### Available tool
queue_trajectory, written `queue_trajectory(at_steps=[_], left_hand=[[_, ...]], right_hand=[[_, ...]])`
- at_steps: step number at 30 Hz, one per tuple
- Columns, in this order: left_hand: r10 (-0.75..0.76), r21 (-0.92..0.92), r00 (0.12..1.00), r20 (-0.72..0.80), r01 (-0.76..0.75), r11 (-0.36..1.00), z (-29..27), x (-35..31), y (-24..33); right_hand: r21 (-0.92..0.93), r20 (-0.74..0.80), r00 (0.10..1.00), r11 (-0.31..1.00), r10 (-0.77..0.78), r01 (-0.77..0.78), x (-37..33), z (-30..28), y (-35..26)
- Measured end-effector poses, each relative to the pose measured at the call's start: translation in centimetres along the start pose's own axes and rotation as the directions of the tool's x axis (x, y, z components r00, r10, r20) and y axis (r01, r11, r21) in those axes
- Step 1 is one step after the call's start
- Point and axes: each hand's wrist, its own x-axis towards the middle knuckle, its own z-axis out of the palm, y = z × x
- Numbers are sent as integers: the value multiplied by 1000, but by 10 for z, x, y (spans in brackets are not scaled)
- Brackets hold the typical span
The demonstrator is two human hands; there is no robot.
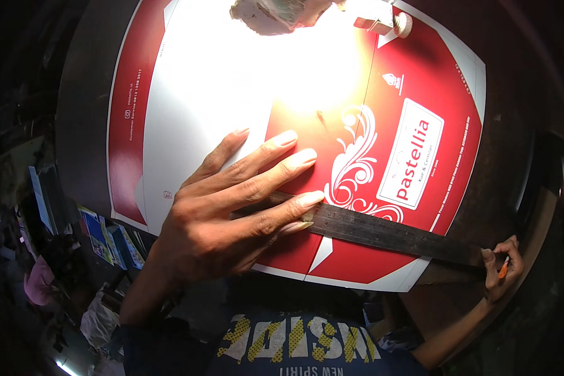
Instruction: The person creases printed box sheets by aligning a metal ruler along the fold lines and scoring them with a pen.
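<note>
A large red and white printed card sheet (363,266) with white swirl ornaments lies flat in front of me. Across its near part a dark metal ruler (376,229) runs from under my left hand out past the sheet's right edge. My left hand (216,219) is spread, fingers apart, pressing on the sheet and on the ruler's left part. At the far right my right hand (504,269) is closed around a small orange tool (503,269), mostly hidden by the fingers. Its thumb is close to the ruler's right end.
Strong lamp glare washes out the sheet's far middle. Above it hangs a crumpled whitish piece (282,14), with a small metal fitting and round knob (402,25) beside it. Stacked booklets (109,238) and a plastic bag (99,319) are at the lower left.
</note>
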Motion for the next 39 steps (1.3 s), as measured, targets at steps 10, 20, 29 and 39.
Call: queue_trajectory(at_steps=[10,20,29,39], left_hand=[[0,83,1000,-3,0,997,0,2,10],[-2,209,999,51,-9,978,-10,-1,17],[0,237,997,76,-18,971,-23,-11,2],[8,242,998,66,-24,970,-25,-13,-2]], right_hand=[[-38,-5,1000,999,14,-15,11,-5,-29],[17,-109,955,960,-275,279,6,8,4],[81,-121,965,967,-231,241,8,10,-18],[19,-145,965,974,-220,225,9,11,-23]])
